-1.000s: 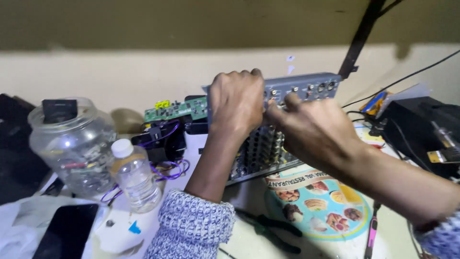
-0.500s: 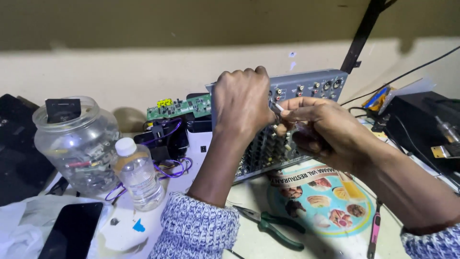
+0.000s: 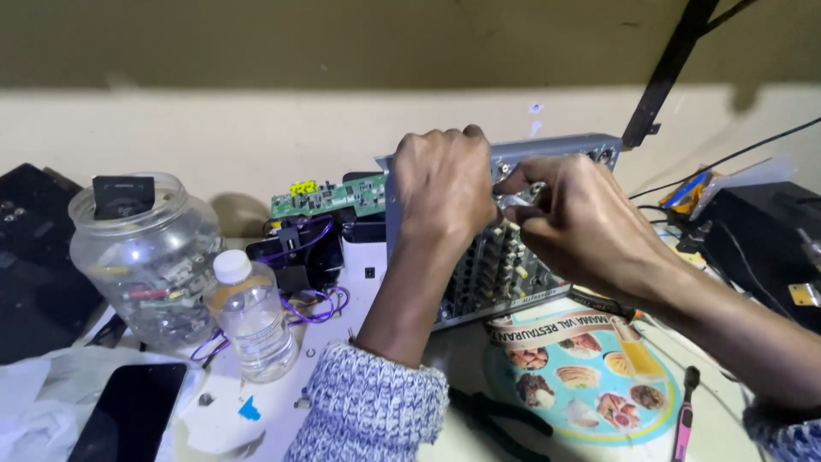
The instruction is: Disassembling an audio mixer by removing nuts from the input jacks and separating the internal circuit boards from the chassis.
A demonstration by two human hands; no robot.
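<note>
A grey audio mixer panel [image 3: 505, 265] with rows of small knobs stands tilted on edge at the middle of the bench. My left hand [image 3: 440, 184] grips its upper edge, fingers curled over the top. My right hand [image 3: 573, 218] is closed against the panel's upper face beside the left hand, its fingertips pinched on a small part among the knobs; what it pinches is hidden. A green circuit board [image 3: 329, 197] with purple wires sits just left of the panel.
A clear plastic jar [image 3: 141, 257] of small parts and a small clear bottle [image 3: 252, 316] stand at left, a black phone [image 3: 128, 415] in front. Black pliers [image 3: 496, 415] and a round printed mat [image 3: 581, 376] lie near me. A black box [image 3: 765, 244] sits right.
My right hand has moved left and up along the panel, closing in beside my left hand. The view has shifted slightly; the panel stays tilted in my left hand.
</note>
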